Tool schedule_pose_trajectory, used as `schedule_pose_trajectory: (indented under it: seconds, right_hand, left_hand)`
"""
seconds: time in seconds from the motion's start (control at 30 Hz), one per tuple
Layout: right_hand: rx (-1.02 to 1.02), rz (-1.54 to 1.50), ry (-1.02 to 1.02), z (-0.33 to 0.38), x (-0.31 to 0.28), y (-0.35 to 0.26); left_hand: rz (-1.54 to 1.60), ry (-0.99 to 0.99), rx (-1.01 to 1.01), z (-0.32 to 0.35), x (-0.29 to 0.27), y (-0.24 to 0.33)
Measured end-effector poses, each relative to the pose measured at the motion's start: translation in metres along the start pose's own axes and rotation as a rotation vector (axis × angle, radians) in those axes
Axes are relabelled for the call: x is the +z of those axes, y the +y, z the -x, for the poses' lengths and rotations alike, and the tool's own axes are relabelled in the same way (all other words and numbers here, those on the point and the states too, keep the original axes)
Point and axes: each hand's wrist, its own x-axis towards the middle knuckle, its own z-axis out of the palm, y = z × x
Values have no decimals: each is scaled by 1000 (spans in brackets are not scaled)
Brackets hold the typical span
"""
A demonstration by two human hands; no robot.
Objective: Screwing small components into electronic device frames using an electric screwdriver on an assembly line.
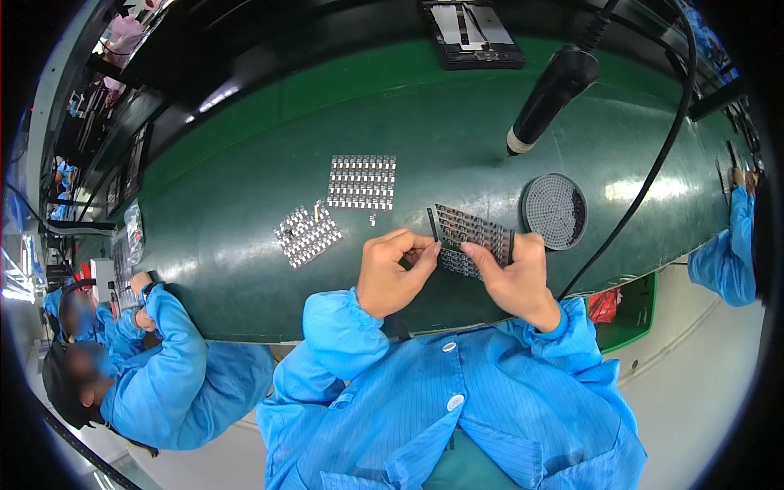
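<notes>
My right hand (520, 282) grips a dark panel of small circuit boards (478, 231) by its right side, thumb lying across its face. At the panel's left side, my left hand (396, 272) pinches a narrow dark edge strip (434, 222) between thumb and fingertips. The strip's top end stands slightly apart from the panel; my fingers hide its lower end. Beyond my left hand lie a tilted panel of small boards (308, 237) and a squarer panel (362, 182). A tiny loose piece (372, 220) rests just below the squarer one.
Right of my hands sits a round grey tray (555, 211) with small dark pieces along one side. A black electric screwdriver (554, 94) hangs above the green table. An opened device (472, 34) lies at the back. Co-workers' sleeves (167, 359) show at the sides; a green bin (641, 318) stands below right.
</notes>
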Motion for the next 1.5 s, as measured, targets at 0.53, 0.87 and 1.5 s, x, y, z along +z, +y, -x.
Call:
schedule_pose_trajectory:
  seconds: [0.53,0.87,1.5]
  right_hand:
    - [373,-514,-223,1,-8,12]
    - [453,-473,-135,6,-1,5]
    - [621,-880,-40,-4,22,26]
  left_hand:
    - [168,-309,-213,-5,-25,-25]
    - [19,-258,-104,-4,-22,-13]
    - [-442,324,201,16,-41,-43]
